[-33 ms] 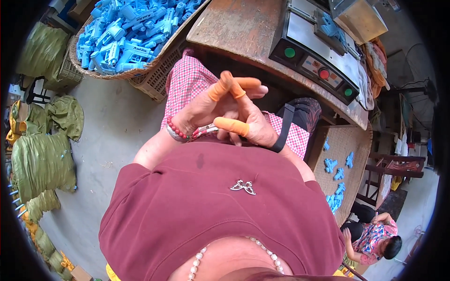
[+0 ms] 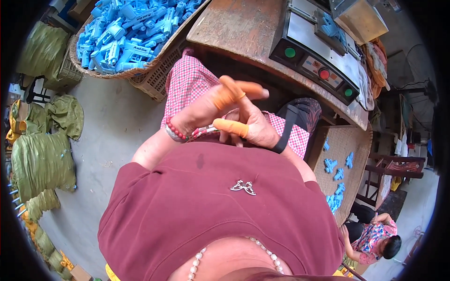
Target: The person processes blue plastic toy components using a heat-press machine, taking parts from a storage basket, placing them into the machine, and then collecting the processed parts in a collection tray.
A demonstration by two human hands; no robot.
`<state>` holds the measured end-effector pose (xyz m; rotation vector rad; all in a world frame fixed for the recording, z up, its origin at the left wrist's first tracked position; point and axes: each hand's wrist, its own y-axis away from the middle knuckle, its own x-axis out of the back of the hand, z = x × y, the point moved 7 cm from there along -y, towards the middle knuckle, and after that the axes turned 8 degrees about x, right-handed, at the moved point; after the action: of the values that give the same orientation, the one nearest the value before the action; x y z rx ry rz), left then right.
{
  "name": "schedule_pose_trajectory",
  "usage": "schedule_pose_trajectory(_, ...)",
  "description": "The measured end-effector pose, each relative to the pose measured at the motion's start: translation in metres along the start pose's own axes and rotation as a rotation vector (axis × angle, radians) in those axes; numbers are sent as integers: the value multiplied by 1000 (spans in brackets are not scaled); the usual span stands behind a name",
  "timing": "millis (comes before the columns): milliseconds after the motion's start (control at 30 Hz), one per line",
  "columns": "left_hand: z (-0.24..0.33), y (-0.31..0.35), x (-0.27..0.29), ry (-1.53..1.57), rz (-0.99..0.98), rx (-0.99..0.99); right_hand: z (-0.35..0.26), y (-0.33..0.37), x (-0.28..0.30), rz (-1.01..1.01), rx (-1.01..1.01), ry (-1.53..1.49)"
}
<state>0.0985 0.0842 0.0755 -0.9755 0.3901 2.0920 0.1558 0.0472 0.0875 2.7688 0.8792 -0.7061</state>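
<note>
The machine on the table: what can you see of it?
The machine is boxy, with a black front and a metal-looking top. Two green buttons flank a red one. A dark plate on top bears something blue. It stands on the wooden table, slanted in this view. Neither the left hand nor the right hand touches it.

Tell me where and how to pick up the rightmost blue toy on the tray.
Likely best pinched across its middle, from above: the toy lies on the tray with nothing on top, apart from its neighbours, leaving its sides free.
</note>
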Motion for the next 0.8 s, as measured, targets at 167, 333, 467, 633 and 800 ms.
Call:
schedule_pose_trajectory(167, -44, 23, 16, -376, 50, 438, 13, 7, 3, -251, -140, 156)
schedule_pose_trajectory(333, -34, 10, 14, -384, 175, 334, -8, -8, 25, -144, 302, 938)
schedule_pose_trajectory(467, -46, -1, 40, -349, 371, 231, 13, -19, 57, -93, -117, 1237)
schedule_pose_trajectory(633, -18, -12, 38, 248, 61, 200, 17, -16, 44, -53, 31, 283)
schedule_pose_trajectory(800, -36, 10, 0, 47, -109, 319, 8, 8, 14, -229, -342, -235)
